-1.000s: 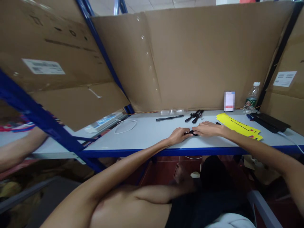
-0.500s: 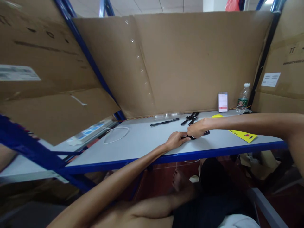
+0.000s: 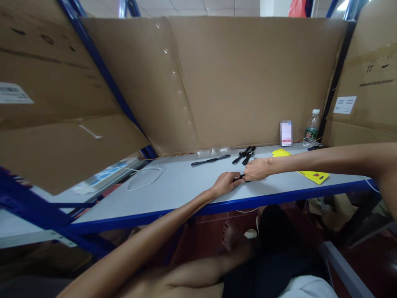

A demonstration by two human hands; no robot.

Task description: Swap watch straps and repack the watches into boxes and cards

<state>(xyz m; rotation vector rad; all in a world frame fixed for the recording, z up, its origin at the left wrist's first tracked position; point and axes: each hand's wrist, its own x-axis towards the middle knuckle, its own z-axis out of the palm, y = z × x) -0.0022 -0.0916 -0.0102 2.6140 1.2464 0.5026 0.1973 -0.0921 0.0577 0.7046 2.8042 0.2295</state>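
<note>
Near the front edge of the grey table (image 3: pixel 182 182), my left hand (image 3: pixel 226 183) is closed on one end of a small black object (image 3: pixel 240 177). My right hand (image 3: pixel 258 169) grips the other end, its fingers hiding most of it. Just behind my hands lie black tools with looped ends (image 3: pixel 244 155), side by side. A long thin black piece (image 3: pixel 211 160) rests further left. Partly under my right forearm is a yellow card (image 3: pixel 316 177).
A phone (image 3: pixel 285 133) stands against the cardboard at the back, beside a water bottle (image 3: pixel 311 129). A white cable (image 3: pixel 144 189) loops on the left. Clear plastic pieces (image 3: pixel 212 151) lie along the back edge. Blue frame posts and cardboard walls enclose both sides.
The view has shifted slightly, so the scene sits further left. The black object's right end, which stuck out beyond my right hand, no longer shows. Both hands remain on the object.
</note>
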